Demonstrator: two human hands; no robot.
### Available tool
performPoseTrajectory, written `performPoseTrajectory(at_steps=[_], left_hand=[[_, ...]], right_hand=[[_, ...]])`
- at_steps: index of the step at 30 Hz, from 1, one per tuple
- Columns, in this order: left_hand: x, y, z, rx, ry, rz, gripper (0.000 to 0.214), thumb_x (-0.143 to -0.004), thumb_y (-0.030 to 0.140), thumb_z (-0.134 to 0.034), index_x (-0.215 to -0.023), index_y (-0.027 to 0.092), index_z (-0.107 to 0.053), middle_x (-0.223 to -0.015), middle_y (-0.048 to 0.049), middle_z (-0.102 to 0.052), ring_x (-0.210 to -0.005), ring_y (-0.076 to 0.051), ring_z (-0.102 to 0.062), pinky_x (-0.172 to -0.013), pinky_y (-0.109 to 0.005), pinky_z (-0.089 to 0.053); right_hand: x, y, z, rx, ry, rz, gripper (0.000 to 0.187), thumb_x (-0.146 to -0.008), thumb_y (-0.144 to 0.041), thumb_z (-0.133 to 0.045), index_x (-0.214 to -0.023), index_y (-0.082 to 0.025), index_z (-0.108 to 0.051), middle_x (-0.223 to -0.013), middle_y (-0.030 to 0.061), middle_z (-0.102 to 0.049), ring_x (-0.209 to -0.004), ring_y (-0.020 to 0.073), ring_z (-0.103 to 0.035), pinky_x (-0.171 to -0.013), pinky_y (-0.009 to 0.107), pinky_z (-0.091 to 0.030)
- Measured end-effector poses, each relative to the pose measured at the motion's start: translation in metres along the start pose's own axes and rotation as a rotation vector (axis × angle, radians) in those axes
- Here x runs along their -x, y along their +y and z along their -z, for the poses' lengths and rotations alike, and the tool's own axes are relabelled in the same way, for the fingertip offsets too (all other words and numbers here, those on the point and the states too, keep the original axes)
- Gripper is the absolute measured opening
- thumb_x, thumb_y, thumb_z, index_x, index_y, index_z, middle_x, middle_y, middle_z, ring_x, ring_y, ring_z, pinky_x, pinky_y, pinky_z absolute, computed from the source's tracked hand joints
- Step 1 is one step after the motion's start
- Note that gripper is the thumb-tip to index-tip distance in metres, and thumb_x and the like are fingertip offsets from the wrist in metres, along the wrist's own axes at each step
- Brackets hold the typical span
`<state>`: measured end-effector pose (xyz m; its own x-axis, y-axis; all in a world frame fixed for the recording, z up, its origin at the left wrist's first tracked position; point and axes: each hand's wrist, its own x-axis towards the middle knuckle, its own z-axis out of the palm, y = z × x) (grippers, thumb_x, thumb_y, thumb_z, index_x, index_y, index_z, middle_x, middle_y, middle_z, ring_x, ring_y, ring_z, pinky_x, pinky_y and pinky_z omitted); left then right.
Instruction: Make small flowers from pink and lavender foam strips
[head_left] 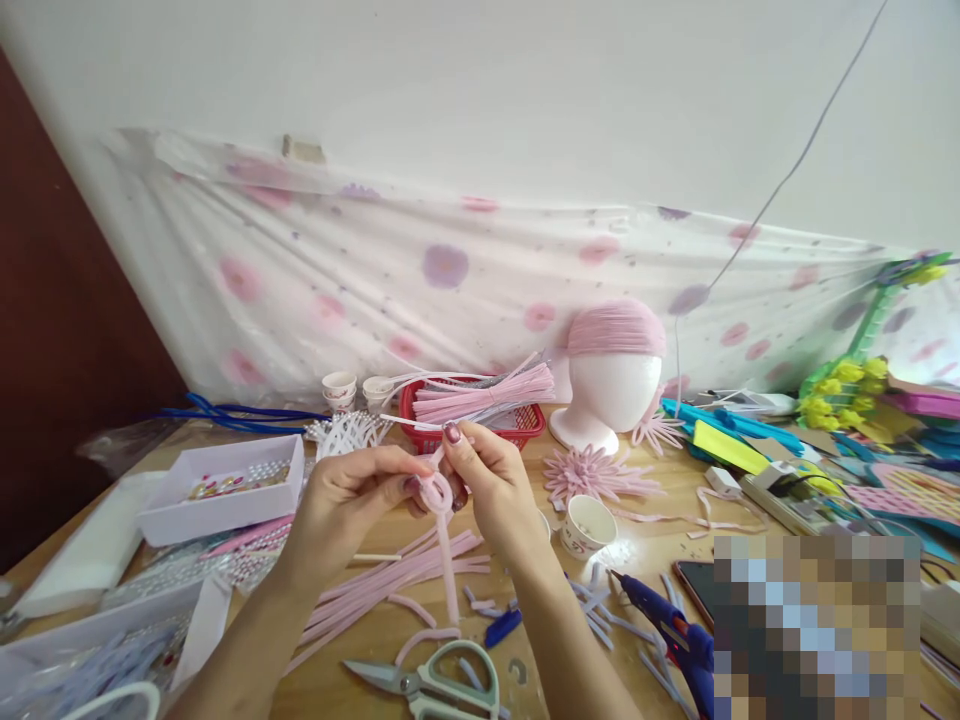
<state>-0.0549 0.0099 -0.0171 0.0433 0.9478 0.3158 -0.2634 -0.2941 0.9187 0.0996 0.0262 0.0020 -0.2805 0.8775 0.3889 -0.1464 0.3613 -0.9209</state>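
Note:
A pink pipe cleaner hangs between my hands, its upper part bent into a small loop and its straight tail pointing down. My left hand pinches the loop from the left with thumb and forefinger. From the right, my right hand grips the same piece near the top of the loop. Below them, more pink pipe cleaners lie in a loose bundle on the table. Scissors with pale green handles rest near the front, beside a curved pink offcut.
A white foam head wrapped in pink stands behind, near a pink looped piece and a paper cup. A red basket holds bundles. A blue glue gun lies right; a white box of beads sits left.

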Motion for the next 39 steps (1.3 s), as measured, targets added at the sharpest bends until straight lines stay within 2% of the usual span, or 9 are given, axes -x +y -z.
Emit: performPoseTrajectory(at_steps=[6, 15, 23, 27, 32, 36, 39], left_hand=[[0.001, 0.002, -0.005, 0.099, -0.075, -0.008, 0.012, -0.069, 0.031, -0.083, -0.072, 0.019, -0.079, -0.064, -0.003, -0.074, -0.055, -0.013, -0.065, -0.053, -0.019, -0.055], [0.003, -0.001, -0.016, 0.283, -0.175, 0.092, 0.012, -0.069, 0.03, -0.084, -0.07, 0.02, -0.078, -0.062, -0.0009, -0.074, -0.053, -0.009, -0.068, -0.05, -0.013, -0.053], [0.005, 0.0, -0.015, 0.34, -0.196, 0.141, 0.011, -0.07, 0.029, -0.084, -0.07, 0.019, -0.078, -0.061, -0.0005, -0.073, -0.053, -0.008, -0.066, -0.051, -0.012, -0.052], [0.001, 0.004, -0.009, 0.249, -0.119, 0.106, 0.015, -0.067, 0.031, -0.085, -0.07, 0.019, -0.077, -0.061, -0.0002, -0.072, -0.053, -0.008, -0.065, -0.051, -0.012, -0.052], [-0.007, 0.005, 0.004, 0.052, 0.123, -0.028, 0.02, -0.07, 0.034, -0.083, -0.08, 0.019, -0.076, -0.071, 0.0005, -0.072, -0.063, -0.008, -0.064, -0.062, -0.013, -0.052], [-0.012, 0.005, 0.009, 0.003, 0.232, -0.057, 0.031, -0.067, 0.04, -0.084, -0.083, 0.016, -0.074, -0.074, -0.0018, -0.07, -0.069, -0.012, -0.064, -0.065, -0.018, -0.053], [-0.014, 0.007, 0.009, 0.006, 0.293, -0.042, 0.037, -0.061, 0.043, -0.086, -0.081, 0.015, -0.071, -0.071, -0.0019, -0.069, -0.064, -0.014, -0.063, -0.062, -0.023, -0.054]], right_hand=[[0.001, -0.005, 0.002, 0.102, 0.074, 0.037, 0.043, -0.095, -0.043, -0.048, -0.059, -0.02, -0.039, -0.052, -0.0056, -0.038, -0.05, 0.0093, -0.035, -0.05, 0.023, -0.029], [-0.003, 0.003, 0.009, 0.348, 0.199, 0.118, 0.043, -0.096, -0.044, -0.046, -0.062, -0.021, -0.035, -0.054, -0.0063, -0.031, -0.052, 0.0098, -0.028, -0.05, 0.023, -0.023], [-0.006, 0.008, 0.01, 0.55, 0.27, 0.15, 0.039, -0.096, -0.04, -0.043, -0.064, -0.021, -0.032, -0.055, -0.0053, -0.031, -0.053, 0.0108, -0.028, -0.051, 0.025, -0.021], [-0.009, 0.007, 0.019, 0.553, 0.23, 0.105, 0.041, -0.096, -0.041, -0.044, -0.062, -0.02, -0.036, -0.053, -0.0047, -0.037, -0.052, 0.0108, -0.033, -0.051, 0.024, -0.024], [-0.005, -0.006, 0.032, 0.415, 0.03, 0.012, 0.042, -0.094, -0.043, -0.049, -0.062, -0.017, -0.054, -0.058, -0.0003, -0.056, -0.055, 0.0116, -0.047, -0.055, 0.023, -0.035], [0.002, -0.013, 0.03, 0.449, -0.013, -0.003, 0.036, -0.092, -0.039, -0.054, -0.067, -0.016, -0.065, -0.064, 0.0011, -0.063, -0.061, 0.0125, -0.052, -0.058, 0.023, -0.037], [0.004, -0.012, 0.024, 0.342, -0.043, -0.034, 0.037, -0.092, -0.042, -0.054, -0.075, -0.016, -0.073, -0.069, 0.0034, -0.068, -0.064, 0.0142, -0.056, -0.062, 0.024, -0.042]])
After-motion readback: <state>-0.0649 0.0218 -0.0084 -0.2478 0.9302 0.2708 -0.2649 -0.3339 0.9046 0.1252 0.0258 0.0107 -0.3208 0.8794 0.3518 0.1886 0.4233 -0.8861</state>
